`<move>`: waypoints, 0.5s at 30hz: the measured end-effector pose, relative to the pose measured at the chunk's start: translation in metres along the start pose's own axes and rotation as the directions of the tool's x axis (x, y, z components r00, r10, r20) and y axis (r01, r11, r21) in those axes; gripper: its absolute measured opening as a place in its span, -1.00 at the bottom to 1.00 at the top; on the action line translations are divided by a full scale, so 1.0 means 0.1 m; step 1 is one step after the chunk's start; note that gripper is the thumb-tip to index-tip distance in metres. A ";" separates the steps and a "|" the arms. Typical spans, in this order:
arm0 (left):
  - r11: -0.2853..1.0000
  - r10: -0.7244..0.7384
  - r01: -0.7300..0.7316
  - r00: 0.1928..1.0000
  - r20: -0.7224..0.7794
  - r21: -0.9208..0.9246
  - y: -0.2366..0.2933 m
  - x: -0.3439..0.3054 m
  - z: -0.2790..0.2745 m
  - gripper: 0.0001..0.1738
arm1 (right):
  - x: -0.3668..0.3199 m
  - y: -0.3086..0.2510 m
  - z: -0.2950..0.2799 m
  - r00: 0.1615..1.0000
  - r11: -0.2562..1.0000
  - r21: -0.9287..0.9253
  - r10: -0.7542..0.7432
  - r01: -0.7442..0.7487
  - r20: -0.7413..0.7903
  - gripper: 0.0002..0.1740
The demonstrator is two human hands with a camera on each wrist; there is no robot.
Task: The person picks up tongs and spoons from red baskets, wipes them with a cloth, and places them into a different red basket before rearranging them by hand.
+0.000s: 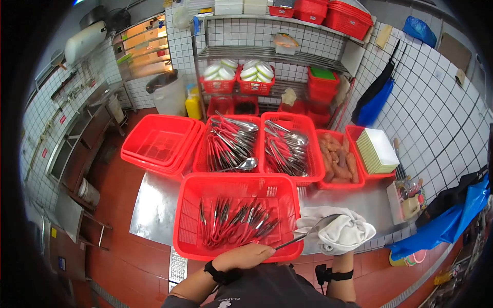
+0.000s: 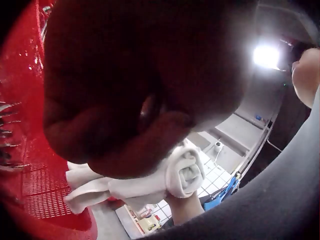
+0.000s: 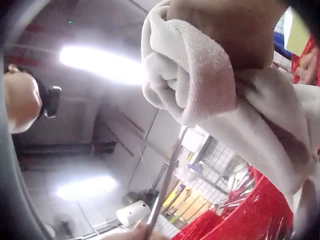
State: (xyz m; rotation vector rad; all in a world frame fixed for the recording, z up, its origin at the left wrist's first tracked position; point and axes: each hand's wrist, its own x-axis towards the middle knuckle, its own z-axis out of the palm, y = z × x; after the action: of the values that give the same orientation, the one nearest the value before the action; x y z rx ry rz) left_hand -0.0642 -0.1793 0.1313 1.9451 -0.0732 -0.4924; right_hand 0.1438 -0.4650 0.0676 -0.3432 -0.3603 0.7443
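Observation:
My left hand [image 1: 244,255] grips the dark handle of a long-handled metal spoon [image 1: 324,222] over the front rim of a red basket. The bowl end of the spoon lies against a white cloth [image 1: 349,233]. That cloth is bunched over my right hand [image 3: 225,35], which holds it around the bowl end; most of the right fingers are hidden in its folds. In the left wrist view the left hand [image 2: 125,110] is a dark close shape. Several red-handled tongs [image 1: 236,220] lie inside the front red basket [image 1: 186,205].
Behind it, two red baskets [image 1: 316,154] hold tongs and spoons. Stacked red baskets [image 1: 154,120] stand left on the steel table [image 1: 151,205]. To the right are a bin of brownish sausage-like pieces [image 1: 339,159], pale square dishes [image 1: 377,149] and a white caddy [image 1: 393,205].

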 end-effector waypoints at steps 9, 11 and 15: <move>0.988 0.144 -0.147 0.988 -0.061 -0.047 -0.13 0.07 0.18 -0.54 | -0.14 0.26 1.05 0.936 0.706 -0.690 -0.330 0.159 -0.122 -0.60; 0.969 0.248 -0.248 0.968 -0.041 0.010 -0.09 0.21 0.25 -0.57 | -0.30 0.34 0.56 0.914 -0.355 -0.934 -0.390 -0.036 0.113 -0.53; 0.905 0.402 -0.414 0.907 -0.126 -0.094 0.00 0.41 0.32 -0.62 | -0.06 0.93 0.51 0.989 0.165 -0.984 -0.113 -0.072 -0.092 -0.77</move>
State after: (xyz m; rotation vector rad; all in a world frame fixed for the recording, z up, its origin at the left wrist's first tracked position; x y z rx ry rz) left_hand -0.0390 -0.2183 0.1074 1.7700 -0.3707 -0.1122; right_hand 0.0628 -0.3967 0.0719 -1.6999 -0.7024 0.3182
